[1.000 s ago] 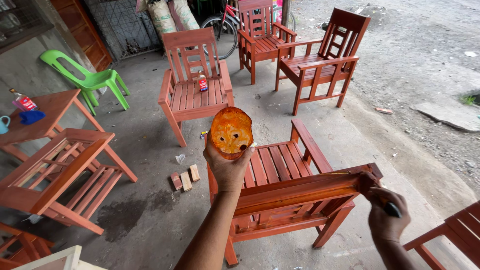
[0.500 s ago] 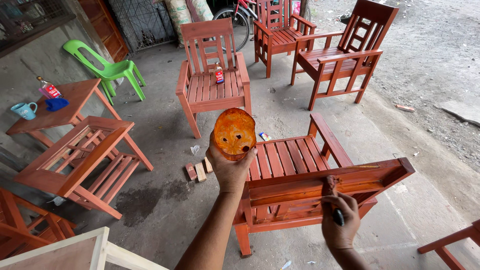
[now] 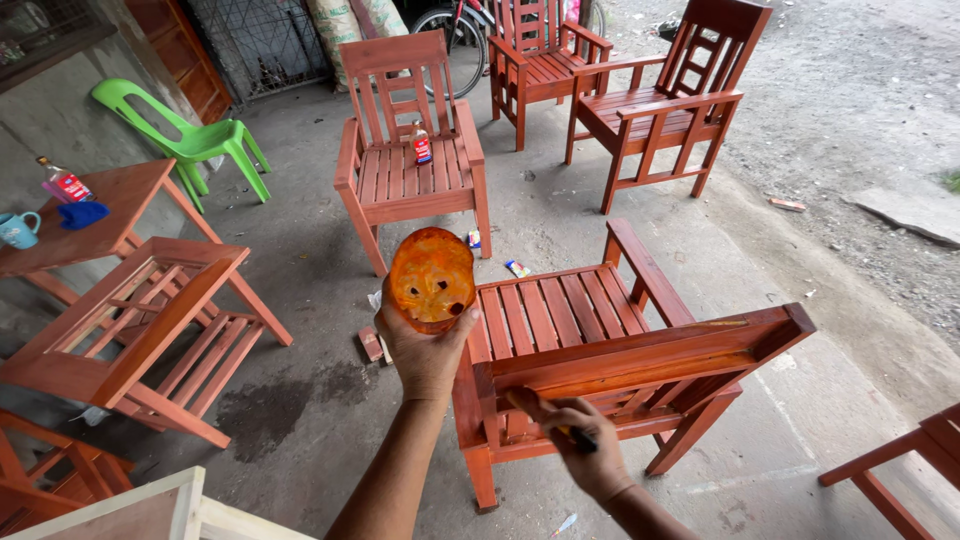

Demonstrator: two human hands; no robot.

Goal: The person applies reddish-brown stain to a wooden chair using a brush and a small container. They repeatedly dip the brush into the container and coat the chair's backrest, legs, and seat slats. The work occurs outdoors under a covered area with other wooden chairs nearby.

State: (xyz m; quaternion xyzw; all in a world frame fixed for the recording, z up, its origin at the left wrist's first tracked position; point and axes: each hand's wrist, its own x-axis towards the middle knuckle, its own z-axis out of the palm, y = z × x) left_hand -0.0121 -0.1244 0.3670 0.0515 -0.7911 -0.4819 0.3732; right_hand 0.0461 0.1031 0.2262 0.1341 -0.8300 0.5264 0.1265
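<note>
An orange-stained container (image 3: pixel 431 279) is held up tilted, while a dark-handled brush (image 3: pixel 560 428) touches the red-brown chair back (image 3: pixel 640 358).

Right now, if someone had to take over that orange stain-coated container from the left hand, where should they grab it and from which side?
Grip the stain-coated container by its upper side walls, coming in from above and the far side. The left hand cups its lower part and back, and the open mouth faces the camera, tilted, so a sideways pinch away from the mouth likely avoids the wet inside.

Four red wooden chairs (image 3: pixel 600 350), one green plastic chair (image 3: pixel 190 135), two bottles (image 3: pixel 422 145), one cup (image 3: pixel 18 230).
</note>
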